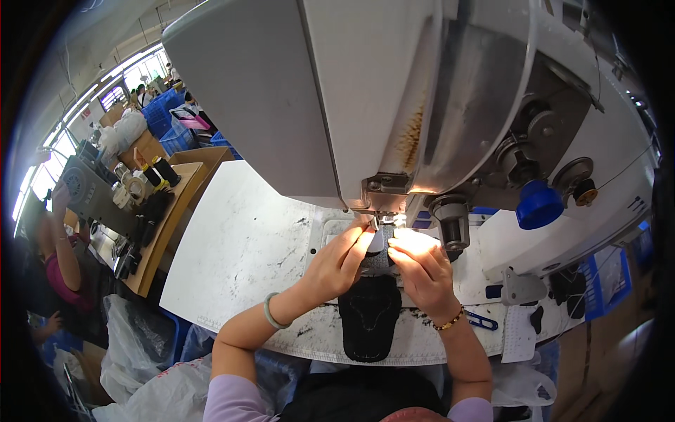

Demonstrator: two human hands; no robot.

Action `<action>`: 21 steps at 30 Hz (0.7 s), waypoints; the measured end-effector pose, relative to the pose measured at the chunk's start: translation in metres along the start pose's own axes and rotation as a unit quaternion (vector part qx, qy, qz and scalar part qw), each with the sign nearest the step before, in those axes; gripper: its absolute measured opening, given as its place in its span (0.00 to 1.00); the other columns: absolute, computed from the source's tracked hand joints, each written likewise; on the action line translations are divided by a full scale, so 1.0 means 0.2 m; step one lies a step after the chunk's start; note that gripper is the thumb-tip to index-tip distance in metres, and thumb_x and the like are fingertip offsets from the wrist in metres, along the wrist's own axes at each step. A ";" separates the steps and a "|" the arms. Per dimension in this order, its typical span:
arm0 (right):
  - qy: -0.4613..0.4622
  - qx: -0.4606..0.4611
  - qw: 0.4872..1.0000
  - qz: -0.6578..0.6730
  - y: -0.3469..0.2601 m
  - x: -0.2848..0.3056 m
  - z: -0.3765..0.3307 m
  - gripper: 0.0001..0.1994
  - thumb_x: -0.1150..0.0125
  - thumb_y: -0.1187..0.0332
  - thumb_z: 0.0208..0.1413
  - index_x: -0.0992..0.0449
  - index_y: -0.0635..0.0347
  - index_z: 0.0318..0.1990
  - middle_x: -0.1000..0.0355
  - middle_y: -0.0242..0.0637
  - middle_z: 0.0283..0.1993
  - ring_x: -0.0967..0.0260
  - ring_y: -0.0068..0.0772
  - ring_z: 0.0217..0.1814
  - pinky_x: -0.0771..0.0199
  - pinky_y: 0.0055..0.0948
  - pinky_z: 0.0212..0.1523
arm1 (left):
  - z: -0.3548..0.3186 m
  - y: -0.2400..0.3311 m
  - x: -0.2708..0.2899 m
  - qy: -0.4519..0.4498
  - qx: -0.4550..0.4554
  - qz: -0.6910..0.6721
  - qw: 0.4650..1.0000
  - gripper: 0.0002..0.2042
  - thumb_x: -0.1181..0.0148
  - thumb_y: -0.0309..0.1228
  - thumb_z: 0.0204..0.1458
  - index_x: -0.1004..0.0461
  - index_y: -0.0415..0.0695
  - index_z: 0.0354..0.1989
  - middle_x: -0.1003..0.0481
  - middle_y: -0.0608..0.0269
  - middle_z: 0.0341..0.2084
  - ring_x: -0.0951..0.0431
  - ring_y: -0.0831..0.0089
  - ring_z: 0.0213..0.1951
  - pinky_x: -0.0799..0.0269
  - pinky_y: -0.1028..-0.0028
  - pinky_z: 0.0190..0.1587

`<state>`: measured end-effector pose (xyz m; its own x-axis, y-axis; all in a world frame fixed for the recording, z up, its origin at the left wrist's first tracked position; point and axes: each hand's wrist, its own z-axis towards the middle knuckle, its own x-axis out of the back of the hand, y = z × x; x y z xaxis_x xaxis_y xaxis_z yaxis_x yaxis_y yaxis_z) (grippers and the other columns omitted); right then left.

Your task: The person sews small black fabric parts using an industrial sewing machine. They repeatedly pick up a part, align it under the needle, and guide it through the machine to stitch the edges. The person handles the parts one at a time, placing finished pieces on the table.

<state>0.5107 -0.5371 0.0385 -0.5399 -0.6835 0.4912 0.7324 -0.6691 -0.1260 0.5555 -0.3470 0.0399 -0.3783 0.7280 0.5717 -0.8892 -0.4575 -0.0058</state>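
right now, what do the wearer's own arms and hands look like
Both hands are bare, without gloves. A smooth, pale green bangle circles the wrist of the left hand; a dark and gold bracelet circles that of the right hand. Light purple sleeves leave the forearms uncovered.

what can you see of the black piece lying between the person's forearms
The black piece is long with a rounded lower end and looks like soft fabric. A faint, paler curved outline, possibly stitching, shows on its face. It lies lengthwise on the white worktable, its lower end near the front edge. Its upper end meets a grey textured piece between the hands; whether they are joined is unclear.
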 end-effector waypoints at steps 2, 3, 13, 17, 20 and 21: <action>-0.005 -0.013 1.000 -0.009 0.00 0.00 0.00 0.10 0.38 0.80 0.44 0.24 0.62 0.37 0.26 0.37 0.41 0.29 0.40 0.46 0.31 0.34 0.47 | 0.01 -0.02 -0.01 0.009 -0.009 0.001 1.000 0.18 0.46 0.14 0.42 0.34 0.29 0.45 0.31 0.41 0.46 0.25 0.51 0.46 0.25 0.66 0.46; -0.008 -0.022 1.000 -0.013 0.00 -0.01 0.00 0.10 0.38 0.80 0.44 0.24 0.62 0.37 0.26 0.37 0.41 0.29 0.39 0.46 0.31 0.34 0.47 | 0.01 -0.02 -0.01 0.012 -0.013 0.000 1.000 0.17 0.46 0.14 0.42 0.34 0.29 0.44 0.31 0.41 0.45 0.25 0.52 0.46 0.25 0.67 0.45; -0.003 -0.056 0.997 -0.051 -0.02 -0.02 0.02 0.10 0.38 0.77 0.47 0.23 0.57 0.38 0.28 0.33 0.39 0.32 0.35 0.42 0.35 0.32 0.47 | 0.01 -0.10 -0.05 0.042 0.045 -0.101 0.993 0.17 0.45 0.12 0.41 0.31 0.32 0.43 0.27 0.43 0.41 0.23 0.51 0.41 0.24 0.66 0.42; 0.020 -0.059 0.997 -0.045 -0.02 -0.04 0.02 0.10 0.37 0.76 0.46 0.23 0.58 0.39 0.29 0.32 0.38 0.33 0.34 0.41 0.35 0.31 0.46 | 0.01 -0.11 -0.07 0.075 0.072 -0.108 0.989 0.13 0.46 0.11 0.39 0.27 0.34 0.36 0.24 0.45 0.38 0.21 0.55 0.39 0.23 0.69 0.41; 0.028 -0.067 0.997 -0.038 -0.03 -0.06 0.01 0.11 0.36 0.77 0.47 0.23 0.60 0.40 0.28 0.35 0.41 0.32 0.36 0.43 0.33 0.31 0.46 | -0.03 -0.17 -0.08 0.096 0.076 -0.150 0.981 0.16 0.46 0.11 0.36 0.25 0.37 0.37 0.24 0.49 0.40 0.22 0.56 0.41 0.24 0.69 0.44; 0.031 -0.068 0.996 -0.038 -0.02 -0.06 0.00 0.11 0.36 0.77 0.46 0.23 0.60 0.40 0.28 0.35 0.42 0.32 0.36 0.44 0.33 0.31 0.46 | -0.03 -0.18 -0.08 0.089 0.065 -0.150 0.983 0.17 0.46 0.11 0.35 0.25 0.37 0.37 0.24 0.49 0.40 0.22 0.56 0.42 0.24 0.69 0.45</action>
<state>0.5143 -0.5258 0.0340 -0.6197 -0.6429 0.4501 0.6278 -0.7503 -0.2073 0.5921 -0.3389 0.0273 -0.1534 0.9124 0.3795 -0.9317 -0.2615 0.2520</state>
